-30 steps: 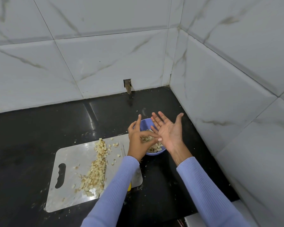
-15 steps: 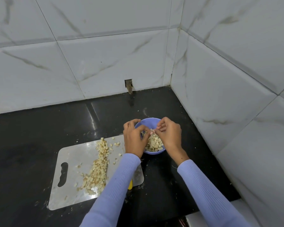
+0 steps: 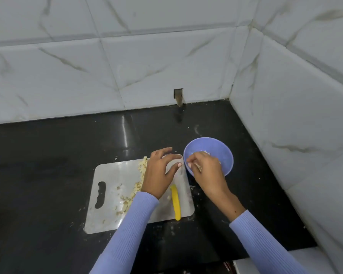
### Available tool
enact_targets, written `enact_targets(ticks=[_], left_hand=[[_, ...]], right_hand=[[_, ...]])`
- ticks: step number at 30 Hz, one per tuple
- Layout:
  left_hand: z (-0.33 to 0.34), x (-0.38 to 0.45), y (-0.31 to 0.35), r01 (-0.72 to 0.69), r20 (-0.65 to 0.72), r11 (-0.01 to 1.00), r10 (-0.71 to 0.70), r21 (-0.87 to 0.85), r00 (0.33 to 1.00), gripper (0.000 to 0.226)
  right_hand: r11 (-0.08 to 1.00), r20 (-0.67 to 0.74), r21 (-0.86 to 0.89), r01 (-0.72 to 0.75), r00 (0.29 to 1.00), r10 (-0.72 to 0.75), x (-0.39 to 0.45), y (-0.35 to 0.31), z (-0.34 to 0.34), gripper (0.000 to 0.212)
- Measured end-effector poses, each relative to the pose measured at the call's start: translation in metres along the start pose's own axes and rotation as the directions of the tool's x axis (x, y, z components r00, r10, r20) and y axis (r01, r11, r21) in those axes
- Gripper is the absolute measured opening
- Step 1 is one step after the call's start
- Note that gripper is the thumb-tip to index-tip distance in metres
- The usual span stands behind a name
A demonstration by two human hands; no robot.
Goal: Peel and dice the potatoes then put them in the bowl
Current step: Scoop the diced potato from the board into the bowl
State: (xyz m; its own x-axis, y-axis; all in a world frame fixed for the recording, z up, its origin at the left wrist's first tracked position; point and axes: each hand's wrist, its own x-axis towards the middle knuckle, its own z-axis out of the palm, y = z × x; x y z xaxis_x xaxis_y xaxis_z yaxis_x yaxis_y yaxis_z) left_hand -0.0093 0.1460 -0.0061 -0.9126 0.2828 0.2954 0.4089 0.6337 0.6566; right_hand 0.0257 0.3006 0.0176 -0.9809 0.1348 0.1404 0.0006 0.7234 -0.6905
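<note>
My left hand [image 3: 160, 174] hovers over the far right part of the board [image 3: 111, 182], palm down, fingers spread and relaxed, holding nothing. Whether its fingertips touch the board I cannot tell. My right hand [image 3: 205, 171] is over the near left side of the bowl [image 3: 225, 155], its fingers curled loosely; pale bits show beneath them, but I cannot tell whether I am pinching any.

The dice [image 3: 138, 182] lie in a loose line down the middle of the board, running from its far edge toward me, just left of my left hand and partly hidden by my sleeve [image 3: 131, 230]. A few stray bits sit scattered to the left of that line. Some dice show inside the bowl, mostly covered by my right hand.

The bowl stands on the counter [image 3: 48, 159], just beside the board's far right corner. A knife with a yellow handle [image 3: 175, 202] lies on the right part of the board, the handle pointing toward me and reaching the near edge; its blade is hidden under my left hand. Crumbs dot the counter around the board. Marbled tiles [image 3: 166, 56] close the corner behind.
</note>
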Motion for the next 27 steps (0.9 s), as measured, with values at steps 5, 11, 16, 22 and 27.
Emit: enact_targets(ticks=[5, 11, 16, 22, 27], left_hand=[[-0.063, -0.049, -0.05, 0.21, 0.092, 0.977, -0.212, 0.024, 0.973, 0.041], [-0.09, -0.096, -0.09, 0.537, 0.248, 0.839, -0.541, 0.089, 0.804, 0.085], [-0.084, -0.111, -0.1, 0.619, 0.249, 0.785, -0.602, 0.013, 0.759, 0.089], [-0.072, -0.106, -0.096, 0.638, 0.19, 0.766, -0.617, -0.075, 0.764, 0.06], [-0.058, -0.097, -0.094, 0.626, 0.128, 0.748, -0.614, -0.222, 0.779, 0.044]], right_hand=[[0.98, 0.29, 0.162, -0.117, 0.955, 0.066, -0.028, -0.021, 0.044, 0.013], [0.973, 0.471, -0.011, -0.232, 0.857, 0.21, -0.052, -0.023, 0.079, 0.043], [0.967, 0.533, -0.131, -0.219, 0.807, 0.255, -0.065, -0.04, 0.104, 0.065], [0.932, 0.471, -0.237, -0.274, 0.807, 0.357, -0.055, -0.061, 0.129, 0.079], [0.93, 0.369, -0.209, -0.304, 0.856, 0.362, -0.034, -0.064, 0.139, 0.074]])
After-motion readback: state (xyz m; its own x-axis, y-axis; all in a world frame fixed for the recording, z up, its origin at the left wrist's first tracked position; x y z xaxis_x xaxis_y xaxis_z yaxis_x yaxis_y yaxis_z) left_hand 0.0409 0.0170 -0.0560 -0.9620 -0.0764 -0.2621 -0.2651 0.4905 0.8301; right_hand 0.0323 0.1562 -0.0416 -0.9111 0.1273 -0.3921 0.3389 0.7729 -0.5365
